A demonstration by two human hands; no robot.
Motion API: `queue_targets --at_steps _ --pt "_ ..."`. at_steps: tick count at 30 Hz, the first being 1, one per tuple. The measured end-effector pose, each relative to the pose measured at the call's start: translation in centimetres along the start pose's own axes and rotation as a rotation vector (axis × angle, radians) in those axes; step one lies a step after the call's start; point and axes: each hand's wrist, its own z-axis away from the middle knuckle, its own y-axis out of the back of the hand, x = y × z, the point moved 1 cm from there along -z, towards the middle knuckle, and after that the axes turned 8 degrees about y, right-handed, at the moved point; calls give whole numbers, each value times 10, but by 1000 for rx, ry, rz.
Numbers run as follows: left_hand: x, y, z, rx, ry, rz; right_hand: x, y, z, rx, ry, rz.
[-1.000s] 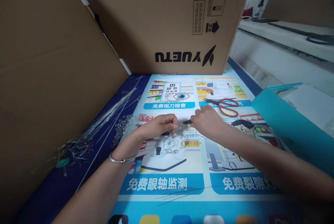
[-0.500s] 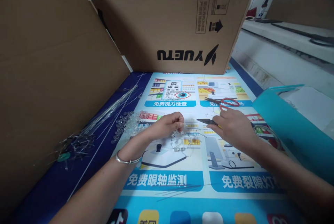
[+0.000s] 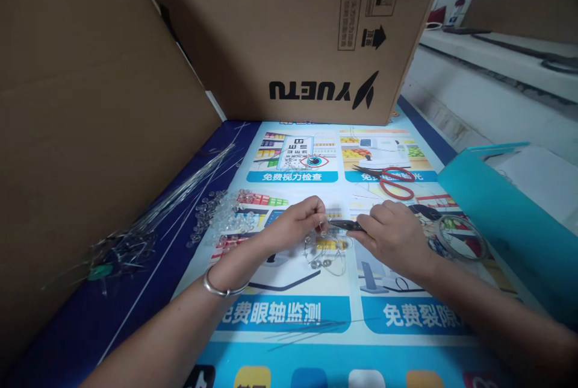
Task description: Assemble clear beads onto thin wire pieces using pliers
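My left hand [image 3: 303, 223] pinches a thin wire strung with clear beads [image 3: 321, 264], which dangles in loops below the fingers. In my right hand [image 3: 394, 236] are dark, slim-nosed pliers [image 3: 345, 225], their tip pointing left and reaching the wire at my left fingertips. Whether the jaws grip the wire is too small to tell. A heap of clear beads [image 3: 226, 219] lies to the left of my left hand. Beyond my right hand rest scissors with red handles [image 3: 397, 183].
Thin wires [image 3: 180, 189] lie in a bundle at the left, ending in a tangle [image 3: 121, 255]. Cardboard panels [image 3: 289, 32] stand at the back and left. At the right are a roll of clear tape [image 3: 463, 237] and a teal box [image 3: 510, 219]. Loose wires [image 3: 311, 332] lie in front.
The pliers in my right hand have moved left and down, so their tip now meets the wire at my left fingertips. My left hand has shifted slightly right.
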Motion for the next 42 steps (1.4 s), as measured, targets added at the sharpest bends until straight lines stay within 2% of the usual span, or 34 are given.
queue_targets --at_steps 8,13,16,25,30,32,38,42 --pt "-3 -10 0 89 -5 46 2 -7 0 44 -24 30" --pt "-7 -19 -2 234 -29 82 2 -7 -2 60 -40 38" --pt "-9 -21 -2 275 -50 96 4 -7 -2 73 -59 26" --pt "-4 -27 2 152 -61 47 13 -7 1 71 -156 26" --pt "-5 -27 1 168 -49 17 10 -6 1 62 -142 -2" --pt "-5 -25 1 161 -64 -22 14 -6 1 43 -134 -76" --pt "0 -20 3 58 -95 -110 29 -7 -2 -78 -148 -496" --pt "3 -20 2 56 -79 -196 28 -8 -5 -118 -129 -588"
